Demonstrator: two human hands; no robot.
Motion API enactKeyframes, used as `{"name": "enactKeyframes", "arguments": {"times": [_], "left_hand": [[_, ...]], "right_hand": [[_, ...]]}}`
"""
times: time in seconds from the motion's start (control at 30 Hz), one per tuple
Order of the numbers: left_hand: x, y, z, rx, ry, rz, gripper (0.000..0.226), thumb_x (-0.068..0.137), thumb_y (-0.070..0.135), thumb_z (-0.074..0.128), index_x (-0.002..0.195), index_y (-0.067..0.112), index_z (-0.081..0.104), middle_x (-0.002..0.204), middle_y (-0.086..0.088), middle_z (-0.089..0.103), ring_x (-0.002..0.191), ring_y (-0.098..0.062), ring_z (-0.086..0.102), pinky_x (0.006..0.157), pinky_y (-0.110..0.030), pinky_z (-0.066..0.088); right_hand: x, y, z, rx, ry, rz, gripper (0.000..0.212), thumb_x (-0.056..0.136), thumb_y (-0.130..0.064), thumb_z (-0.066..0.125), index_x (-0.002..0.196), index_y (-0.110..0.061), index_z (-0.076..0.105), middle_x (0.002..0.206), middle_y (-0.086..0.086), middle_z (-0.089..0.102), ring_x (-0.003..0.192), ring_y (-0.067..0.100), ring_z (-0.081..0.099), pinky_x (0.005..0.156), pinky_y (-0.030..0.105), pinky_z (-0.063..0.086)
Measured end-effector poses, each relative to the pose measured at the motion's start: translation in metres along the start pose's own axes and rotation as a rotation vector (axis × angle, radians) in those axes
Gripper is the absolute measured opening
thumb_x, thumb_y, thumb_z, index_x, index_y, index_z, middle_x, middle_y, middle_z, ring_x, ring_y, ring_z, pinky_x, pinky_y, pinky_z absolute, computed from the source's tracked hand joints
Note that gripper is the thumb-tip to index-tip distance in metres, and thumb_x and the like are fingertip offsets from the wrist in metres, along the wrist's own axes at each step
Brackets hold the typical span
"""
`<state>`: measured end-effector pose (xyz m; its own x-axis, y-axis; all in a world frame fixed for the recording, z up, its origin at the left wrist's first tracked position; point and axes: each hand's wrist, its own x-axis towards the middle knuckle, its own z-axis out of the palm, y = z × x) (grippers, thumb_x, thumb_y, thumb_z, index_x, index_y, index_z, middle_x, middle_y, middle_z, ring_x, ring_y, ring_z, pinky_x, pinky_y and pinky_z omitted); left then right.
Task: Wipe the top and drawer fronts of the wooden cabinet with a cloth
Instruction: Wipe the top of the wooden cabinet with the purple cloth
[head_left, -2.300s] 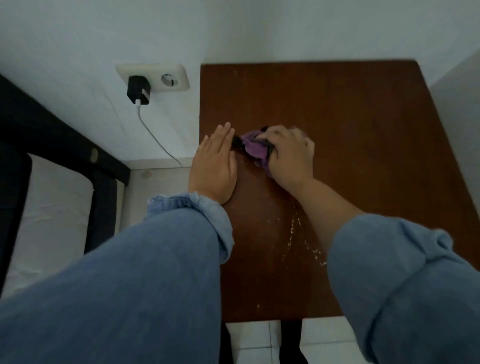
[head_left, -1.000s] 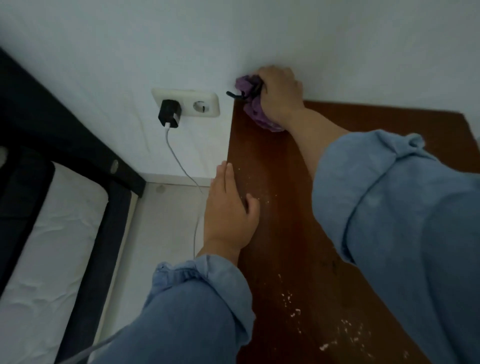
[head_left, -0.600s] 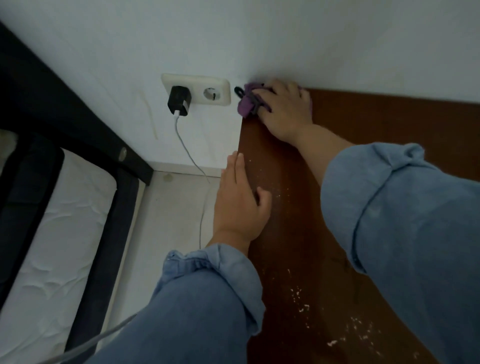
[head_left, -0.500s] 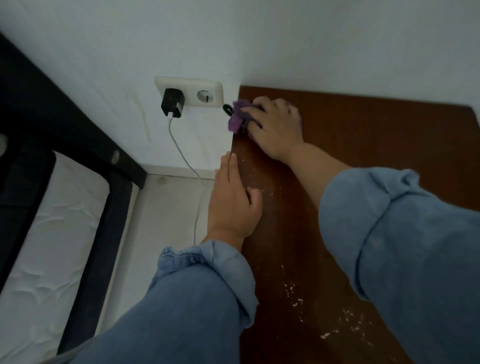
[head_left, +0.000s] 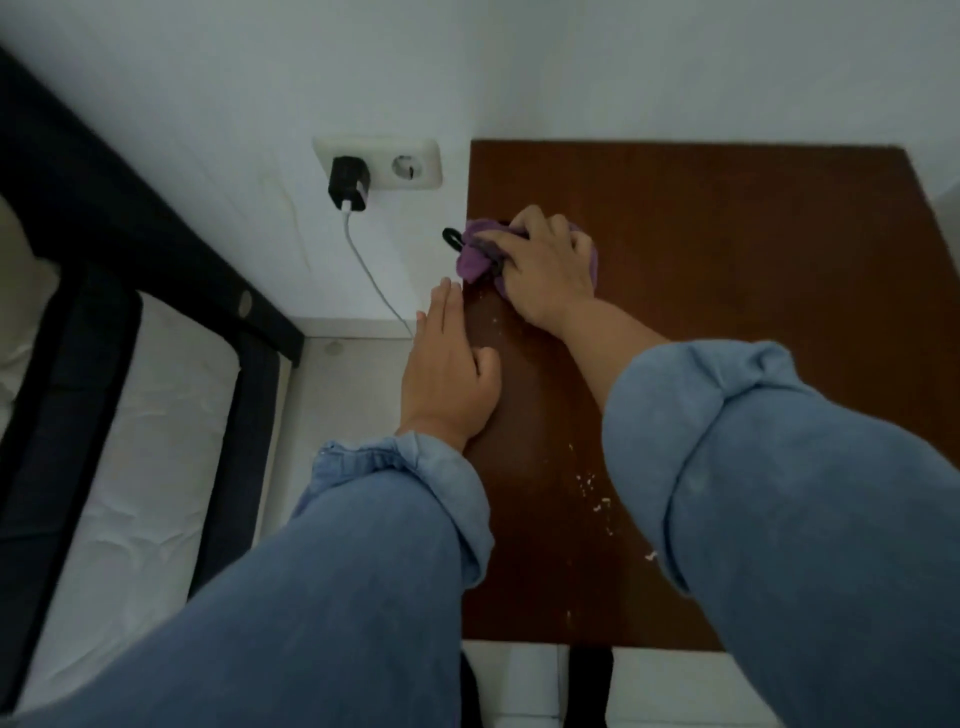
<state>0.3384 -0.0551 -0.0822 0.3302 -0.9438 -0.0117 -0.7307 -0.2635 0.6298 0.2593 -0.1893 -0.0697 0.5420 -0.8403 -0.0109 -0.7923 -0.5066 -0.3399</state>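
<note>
Closest to me are two rolled-up blue denim sleeves, the left sleeve (head_left: 395, 483) coming in low and the right sleeve (head_left: 769, 467) crossing over the wooden cabinet (head_left: 727, 291). The cabinet's brown top has a scatter of pale crumbs (head_left: 597, 499) near its front half, just beside the right cuff.

A bit further in, the left hand (head_left: 447, 374) lies flat at the cabinet's left edge, its grip open, fingers straight and together, thumb resting on the wood, holding nothing.

Beyond it, near the left edge and about halfway back, the right hand (head_left: 545, 270) presses down on a purple cloth (head_left: 475, 254), its grip closed over the bunched fabric. The cloth sits on the surface, with a fold poking out past the fingers and a small black loop (head_left: 453, 237) sticking off over the edge. The fingertips of the left hand come very close to the cloth, though I can't tell if they touch.

To the left, down on the floor side, there is a white mattress (head_left: 135, 467) in a dark bed frame (head_left: 130, 228). On the wall behind, a double socket (head_left: 379, 162) carries a black charger (head_left: 349, 190), its white cable (head_left: 374, 280) trailing down toward the floor.
</note>
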Motion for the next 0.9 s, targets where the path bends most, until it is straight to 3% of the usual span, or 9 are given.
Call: {"name": "enactKeyframes", "arguments": {"times": [0.2,0.33,0.4,0.5,0.67,0.8,0.9], "left_hand": [[-0.077,0.000,-0.004,-0.019,-0.019,-0.056,0.071,0.080,0.019,0.036,0.148,0.002,0.020,0.156,-0.012,0.022,0.144,-0.022,0.021,0.117,-0.044,0.022],[-0.120,0.006,0.003,-0.040,-0.062,-0.089,0.078,0.080,0.032,0.037,0.150,0.011,0.012,0.158,-0.005,0.017,0.144,-0.020,0.022,0.116,-0.043,0.025],[-0.130,0.009,0.008,-0.046,-0.047,-0.138,0.079,0.081,0.038,0.033,0.151,0.016,0.006,0.159,-0.001,0.012,0.144,-0.018,0.020,0.118,-0.035,0.022],[-0.130,0.009,0.015,-0.036,-0.002,-0.152,0.076,0.082,0.031,0.037,0.151,0.015,0.010,0.159,-0.001,0.014,0.144,-0.015,0.019,0.114,-0.019,0.013],[-0.131,0.008,0.016,-0.018,0.048,-0.158,0.077,0.080,0.028,0.040,0.151,0.013,0.015,0.158,-0.002,0.019,0.142,-0.014,0.021,0.109,-0.010,0.009],[-0.130,0.010,0.016,-0.038,0.059,-0.159,0.078,0.078,0.027,0.040,0.150,0.011,0.018,0.157,-0.005,0.021,0.143,-0.017,0.022,0.110,-0.013,0.011],[-0.129,0.011,0.016,-0.074,0.070,-0.157,0.078,0.077,0.025,0.042,0.149,0.007,0.020,0.156,-0.010,0.024,0.143,-0.022,0.024,0.117,-0.028,0.016]], "right_hand": [[0.003,0.000,0.001,-0.022,-0.027,0.001,0.044,0.091,-0.023,0.041,0.128,-0.044,0.050,0.131,0.002,0.041,0.120,0.031,0.035,0.104,0.043,0.021],[0.003,0.001,-0.001,-0.038,-0.066,-0.031,0.043,0.092,-0.024,0.040,0.131,-0.040,0.048,0.137,0.003,0.039,0.124,0.034,0.033,0.104,0.044,0.021],[0.003,0.002,-0.002,-0.055,-0.091,-0.048,0.043,0.093,-0.025,0.038,0.132,-0.039,0.047,0.140,0.003,0.037,0.126,0.034,0.031,0.105,0.044,0.020],[0.003,0.006,-0.001,-0.068,-0.080,-0.069,0.043,0.093,-0.026,0.036,0.133,-0.038,0.047,0.142,0.001,0.036,0.128,0.033,0.031,0.106,0.044,0.020],[-0.022,0.003,0.003,-0.096,-0.042,-0.128,0.040,0.094,-0.026,0.036,0.131,-0.036,0.048,0.138,0.002,0.039,0.125,0.033,0.034,0.107,0.045,0.021],[-0.065,-0.006,0.007,-0.116,-0.034,-0.149,0.041,0.094,-0.026,0.037,0.131,-0.036,0.049,0.135,0.001,0.042,0.122,0.032,0.036,0.102,0.043,0.025],[-0.098,-0.014,0.009,-0.112,-0.042,-0.152,0.040,0.093,-0.027,0.039,0.131,-0.036,0.049,0.135,0.000,0.042,0.121,0.030,0.037,0.099,0.042,0.025]]}}
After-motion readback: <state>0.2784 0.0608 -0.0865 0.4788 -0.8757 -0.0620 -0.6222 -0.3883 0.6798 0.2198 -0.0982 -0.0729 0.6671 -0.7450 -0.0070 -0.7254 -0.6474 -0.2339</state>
